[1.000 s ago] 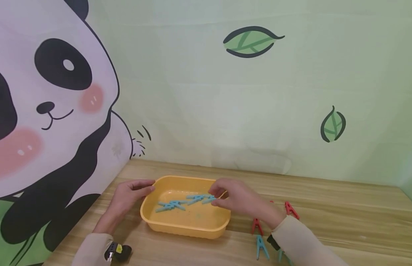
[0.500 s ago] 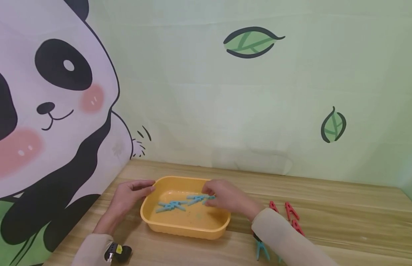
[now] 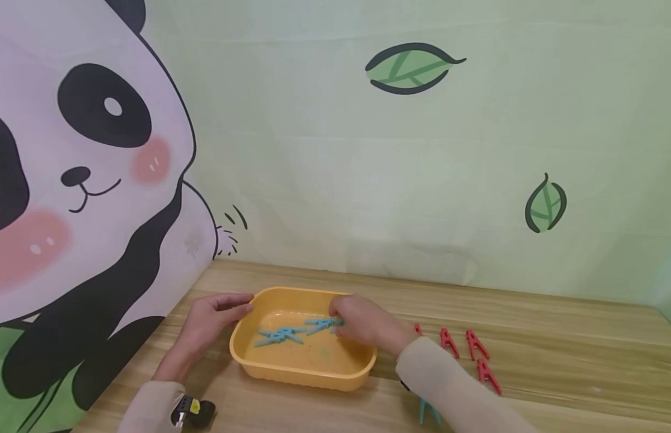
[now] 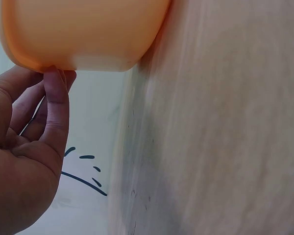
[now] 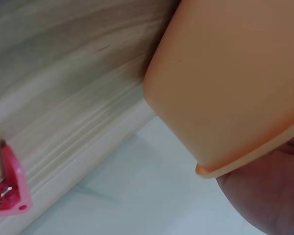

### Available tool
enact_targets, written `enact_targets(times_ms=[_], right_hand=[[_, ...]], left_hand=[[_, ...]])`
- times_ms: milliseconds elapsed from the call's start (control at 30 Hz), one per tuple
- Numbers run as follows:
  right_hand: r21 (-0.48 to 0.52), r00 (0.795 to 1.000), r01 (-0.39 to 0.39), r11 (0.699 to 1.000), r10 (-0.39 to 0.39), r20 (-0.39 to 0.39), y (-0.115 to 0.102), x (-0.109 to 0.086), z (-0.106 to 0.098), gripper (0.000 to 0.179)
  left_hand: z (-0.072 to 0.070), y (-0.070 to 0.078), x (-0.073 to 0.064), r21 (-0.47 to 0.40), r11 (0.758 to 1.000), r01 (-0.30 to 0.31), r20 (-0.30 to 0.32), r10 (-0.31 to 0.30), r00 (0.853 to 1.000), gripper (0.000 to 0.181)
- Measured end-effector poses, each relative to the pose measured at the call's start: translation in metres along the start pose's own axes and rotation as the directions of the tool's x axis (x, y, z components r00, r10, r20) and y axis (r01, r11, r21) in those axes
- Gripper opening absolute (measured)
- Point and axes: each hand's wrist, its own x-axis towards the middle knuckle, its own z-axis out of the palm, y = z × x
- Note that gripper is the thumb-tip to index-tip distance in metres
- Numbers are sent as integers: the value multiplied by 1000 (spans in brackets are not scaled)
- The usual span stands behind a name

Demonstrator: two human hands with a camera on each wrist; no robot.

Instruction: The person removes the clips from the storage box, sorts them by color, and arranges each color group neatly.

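Observation:
A yellow plastic tray (image 3: 308,368) sits on the wooden table (image 3: 557,355) with several blue clothespins (image 3: 278,334) in it. My left hand (image 3: 208,319) rests at the tray's left corner. In the left wrist view its fingers (image 4: 56,98) touch the tray (image 4: 83,29) under the rim. My right hand (image 3: 362,322) reaches into the tray's right side, fingers curled over a blue clothespin (image 3: 321,325) whose end shows at the fingertips. The right wrist view shows only the tray's outer wall (image 5: 225,83) and a bit of palm (image 5: 267,200).
Three red clothespins (image 3: 476,344) lie on the table right of the tray, and one appears in the right wrist view (image 5: 10,191). A blue clothespin (image 3: 430,412) peeks out beneath my right sleeve. A panda backdrop (image 3: 86,180) stands at the left and a green cloth wall behind.
My right hand has moved left and lower into the tray with the blue clothespin, uncovering the red clothespins on the table. The left hand and the tray have stayed put.

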Motion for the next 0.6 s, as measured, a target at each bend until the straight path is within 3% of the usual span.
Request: enact_targets(times_ms=[267,467,600], right_hand=[[-74,1000,30,997,-30,-4,-1,2,5,20],[-71,998,60,996,-61,-18,1,1,5,17],[-9,999,28,1000,-28,-22,-2,-3,-1,18]], left_hand=[[0,0,-1,-10,1000,3,5,-3,1000,41],[0,0,-1,-12,1000,-9,7,9,1000,41],[0,0,-1,-12,1000,-5,7,5,1000,41]])
